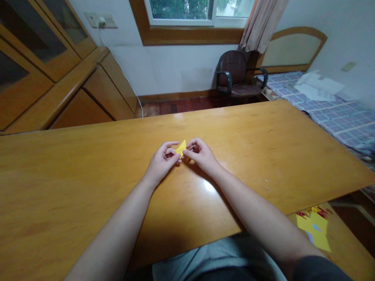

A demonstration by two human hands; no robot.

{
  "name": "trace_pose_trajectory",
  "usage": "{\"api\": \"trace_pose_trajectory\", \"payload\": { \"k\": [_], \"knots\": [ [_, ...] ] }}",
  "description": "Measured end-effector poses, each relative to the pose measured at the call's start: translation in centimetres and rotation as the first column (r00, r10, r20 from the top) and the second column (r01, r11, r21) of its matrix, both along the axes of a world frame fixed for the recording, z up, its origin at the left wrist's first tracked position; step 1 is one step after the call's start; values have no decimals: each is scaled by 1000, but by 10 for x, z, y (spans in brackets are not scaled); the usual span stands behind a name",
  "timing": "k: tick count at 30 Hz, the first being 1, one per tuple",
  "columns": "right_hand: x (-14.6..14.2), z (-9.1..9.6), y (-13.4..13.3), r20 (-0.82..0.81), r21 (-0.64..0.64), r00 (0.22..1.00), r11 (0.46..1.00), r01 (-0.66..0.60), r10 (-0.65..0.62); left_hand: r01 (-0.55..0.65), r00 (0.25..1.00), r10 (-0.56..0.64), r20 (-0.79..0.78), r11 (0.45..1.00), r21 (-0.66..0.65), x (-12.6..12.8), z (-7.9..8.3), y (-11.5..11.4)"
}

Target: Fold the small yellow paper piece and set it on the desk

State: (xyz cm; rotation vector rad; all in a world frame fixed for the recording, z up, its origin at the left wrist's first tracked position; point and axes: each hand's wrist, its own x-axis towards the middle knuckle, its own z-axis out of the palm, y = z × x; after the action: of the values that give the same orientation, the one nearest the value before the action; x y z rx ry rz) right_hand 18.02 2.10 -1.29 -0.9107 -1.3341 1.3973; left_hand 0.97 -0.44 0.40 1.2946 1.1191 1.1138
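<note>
A small piece of folded yellow paper (pixel 181 148) is held up between my two hands, just above the wooden table (pixel 88 175). One pointed corner of it sticks upward. My left hand (pixel 164 158) pinches its lower left side with thumb and fingers. On the other side, my right hand (pixel 202 154) grips the right edge between thumb and curled fingers. My fingers cover part of the paper, so its full shape cannot be made out.
At the lower right, yellow paper sheets (pixel 313 228) and small red and yellow folded pieces (pixel 313 212) lie on a lower surface. Beyond the table stand a brown armchair (pixel 234 74), a bed (pixel 331 113) and a wooden cabinet (pixel 73 89). A white cord (pixel 123 74) hangs by the wall.
</note>
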Motion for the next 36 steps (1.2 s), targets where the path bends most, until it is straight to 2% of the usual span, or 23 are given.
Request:
{"api": "trace_pose_trajectory", "payload": {
  "k": [9, 16, 29, 36],
  "knots": [
    [-1, 1, -1, 8, -8, 1000, 1000, -11, 11, 10, 999, -9, -44, 999, 36, -3, -7, 4],
    [0, 4, -3, 32, -3, 999, 1000, 8, -8, 25, 999, -23, -49, 999, 40, -3, -7, 3],
    [-1, 7, -2, -36, -40, 998, 997, -60, 59, 22, 996, -17, -85, 998, 61, -2, -10, 5],
    [-2, 6, 0, -88, -52, 996, 998, -34, 29, 19, 996, -14, -86, 998, 58, -1, -9, 3]
  ]
}}
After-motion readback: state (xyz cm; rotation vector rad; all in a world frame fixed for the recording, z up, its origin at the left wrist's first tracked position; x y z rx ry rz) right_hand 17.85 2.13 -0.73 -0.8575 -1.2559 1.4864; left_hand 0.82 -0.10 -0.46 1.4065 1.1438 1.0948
